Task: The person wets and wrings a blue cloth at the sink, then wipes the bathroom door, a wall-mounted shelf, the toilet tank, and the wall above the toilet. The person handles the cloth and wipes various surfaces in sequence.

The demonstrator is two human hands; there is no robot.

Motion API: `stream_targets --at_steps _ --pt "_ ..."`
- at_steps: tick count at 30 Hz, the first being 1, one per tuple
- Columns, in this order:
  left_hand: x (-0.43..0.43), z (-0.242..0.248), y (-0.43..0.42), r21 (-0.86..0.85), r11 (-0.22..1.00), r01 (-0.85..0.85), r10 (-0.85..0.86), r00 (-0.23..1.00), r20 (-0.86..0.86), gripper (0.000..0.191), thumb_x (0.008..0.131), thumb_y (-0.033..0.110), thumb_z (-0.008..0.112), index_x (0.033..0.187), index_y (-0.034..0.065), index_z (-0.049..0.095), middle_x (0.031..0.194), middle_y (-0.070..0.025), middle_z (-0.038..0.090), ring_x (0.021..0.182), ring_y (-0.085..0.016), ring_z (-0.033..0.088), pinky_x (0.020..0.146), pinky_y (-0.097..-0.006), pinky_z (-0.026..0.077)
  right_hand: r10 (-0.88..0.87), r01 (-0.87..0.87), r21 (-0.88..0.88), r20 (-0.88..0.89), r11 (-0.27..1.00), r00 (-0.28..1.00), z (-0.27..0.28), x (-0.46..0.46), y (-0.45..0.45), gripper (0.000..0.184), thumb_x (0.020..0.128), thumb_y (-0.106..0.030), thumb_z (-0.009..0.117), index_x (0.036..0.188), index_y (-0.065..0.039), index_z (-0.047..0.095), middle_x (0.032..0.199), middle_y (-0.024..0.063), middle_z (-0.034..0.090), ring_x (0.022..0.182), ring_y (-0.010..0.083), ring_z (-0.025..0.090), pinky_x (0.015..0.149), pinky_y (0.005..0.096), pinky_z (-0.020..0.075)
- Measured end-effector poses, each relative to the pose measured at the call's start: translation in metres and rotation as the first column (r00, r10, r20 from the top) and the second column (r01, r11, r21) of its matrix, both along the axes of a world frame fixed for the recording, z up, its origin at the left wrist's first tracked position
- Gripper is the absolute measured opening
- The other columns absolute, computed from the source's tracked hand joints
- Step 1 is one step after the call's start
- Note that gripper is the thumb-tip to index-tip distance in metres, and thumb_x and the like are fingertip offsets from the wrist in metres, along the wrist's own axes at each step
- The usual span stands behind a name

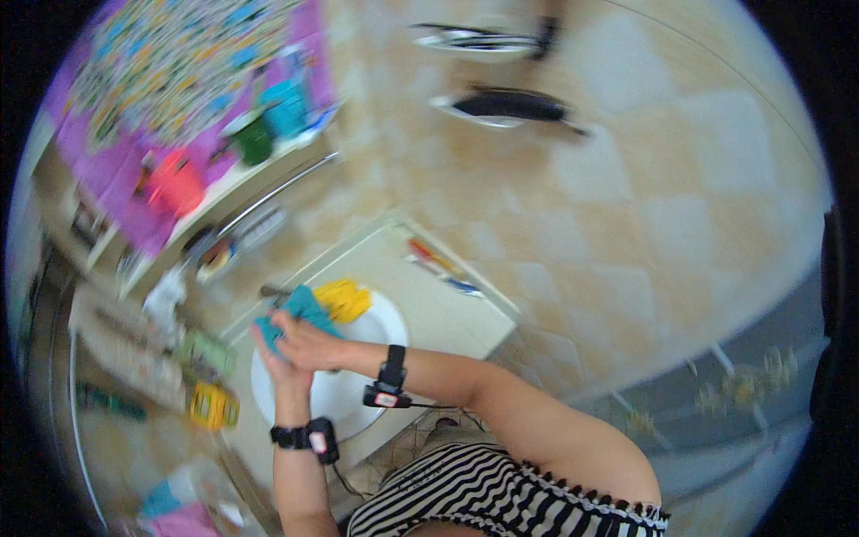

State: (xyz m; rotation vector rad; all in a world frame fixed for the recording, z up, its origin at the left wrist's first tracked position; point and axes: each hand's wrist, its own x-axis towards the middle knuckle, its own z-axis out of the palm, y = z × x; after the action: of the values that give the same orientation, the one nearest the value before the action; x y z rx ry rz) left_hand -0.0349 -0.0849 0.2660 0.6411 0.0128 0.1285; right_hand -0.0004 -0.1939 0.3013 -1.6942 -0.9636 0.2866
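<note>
Over a white round basin [349, 396], my left hand [278, 366] and my right hand [312, 346] are pressed together around a teal cloth [305, 309]. Most of the left palm is covered by the right hand and the cloth. A bunched yellow cloth or glove [343, 300] lies at the far side of the basin, right beside the teal cloth. Behind the teal cloth, part of a tap [274, 291] shows. Each of my wrists wears a black strap with a small box and a cable.
A pale countertop [463, 322] surrounds the basin, with toothbrush-like items [443, 268] along its back edge. At left stand a yellow box [213, 406] and a green pack [207, 356]. Red [176, 182], green [251, 139] and blue [285, 107] cups line a shelf. Wall holders carry a dark brush-like item [510, 106].
</note>
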Motion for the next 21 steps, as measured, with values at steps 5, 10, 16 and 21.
stream_targets --at_steps 5,10,16,21 --pt "-0.036 0.020 -0.036 -0.212 0.953 0.217 -0.238 0.968 -0.081 0.052 0.093 0.048 0.037 0.128 0.0098 0.043 0.132 -0.0103 0.044 0.123 -0.026 0.041 0.103 -0.0417 0.031 -0.380 0.451 -0.179 0.326 0.874 0.866 0.024 -0.025 -0.058 0.021 0.082 -0.021 0.050 0.092 -0.003 0.055 0.103 0.0142 0.056 0.100 0.0306 0.051 0.081 0.0402 0.0403" --pt "-0.084 0.012 -0.107 -0.094 0.900 0.426 -0.434 0.894 -0.111 0.051 0.095 0.042 0.035 0.135 0.0105 0.034 0.136 -0.0083 0.039 0.124 -0.025 0.038 0.104 -0.0400 0.031 -0.569 0.885 -0.026 0.757 0.465 0.321 -0.015 -0.094 -0.078 0.019 0.075 -0.018 0.050 0.087 -0.006 0.058 0.101 0.0131 0.057 0.102 0.0277 0.049 0.085 0.0369 0.0362" --pt "-0.111 -0.018 -0.162 -0.187 0.633 0.752 -0.726 0.660 0.193 0.045 0.094 0.042 0.039 0.124 0.0101 0.046 0.123 -0.0075 0.051 0.114 -0.023 0.048 0.099 -0.0397 0.037 -0.839 0.857 0.234 0.433 0.458 0.330 -0.023 -0.172 -0.145 0.016 0.074 -0.007 0.053 0.089 -0.002 0.055 0.093 0.0176 0.058 0.093 0.0326 0.053 0.075 0.0401 0.0431" --pt "-0.135 -0.032 -0.212 0.141 0.692 0.708 -0.698 0.706 -0.117 0.049 0.093 0.047 0.041 0.113 0.0036 0.052 0.111 -0.0106 0.058 0.103 -0.024 0.055 0.092 -0.0407 0.042 -0.881 0.881 -0.045 -0.067 0.471 0.468 -0.041 -0.215 -0.193 0.012 0.075 -0.005 0.048 0.084 0.002 0.050 0.082 0.0216 0.057 0.075 0.0369 0.056 0.066 0.0438 0.0442"
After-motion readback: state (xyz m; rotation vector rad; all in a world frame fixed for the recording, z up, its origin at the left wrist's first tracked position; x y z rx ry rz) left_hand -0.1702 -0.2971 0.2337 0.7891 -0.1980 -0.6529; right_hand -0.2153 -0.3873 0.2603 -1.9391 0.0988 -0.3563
